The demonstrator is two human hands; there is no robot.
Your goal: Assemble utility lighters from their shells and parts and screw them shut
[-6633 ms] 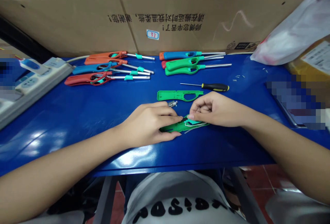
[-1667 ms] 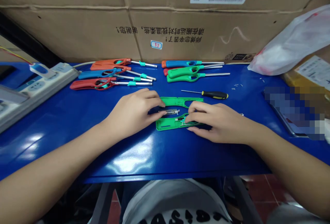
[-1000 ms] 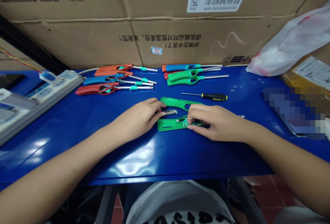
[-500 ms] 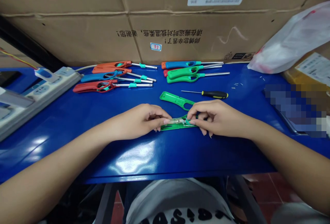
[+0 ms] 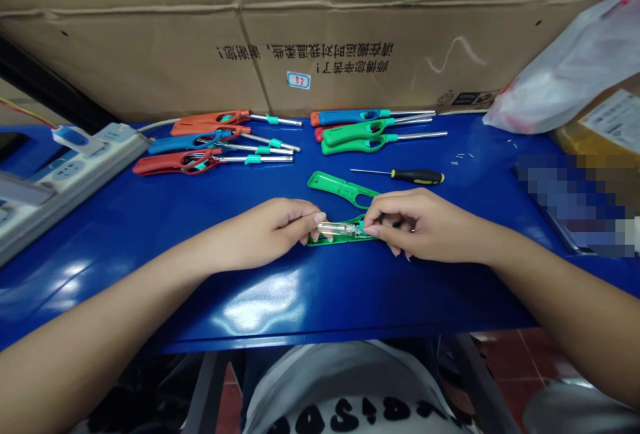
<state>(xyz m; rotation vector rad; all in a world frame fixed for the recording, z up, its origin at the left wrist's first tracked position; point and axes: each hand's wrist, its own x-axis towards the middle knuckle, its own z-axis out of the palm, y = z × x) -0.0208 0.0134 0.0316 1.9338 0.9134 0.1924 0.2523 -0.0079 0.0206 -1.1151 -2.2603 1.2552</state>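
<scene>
The left hand point(image 5: 280, 229) pinched a clear tube point(image 5: 336, 228), over the nearer green shell point(image 5: 345, 239) on the desk point(image 5: 165, 247); the right hand point(image 5: 423, 224) pinched a teal piece point(image 5: 361, 226) at its end, probably for keeping both steady. The screwdriver point(image 5: 420, 177) lay behind.

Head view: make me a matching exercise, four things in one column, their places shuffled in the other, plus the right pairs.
Things:
1. Screwdriver
2. Clear tube
3. Power strip
4. Plastic bag

Places:
A. At the left side of the blue table
B. Held at one end by the left hand
C. At the far right corner
D. Lying just beyond the right hand

Pairs: 1-D, 2-B, 3-A, 4-C
</scene>
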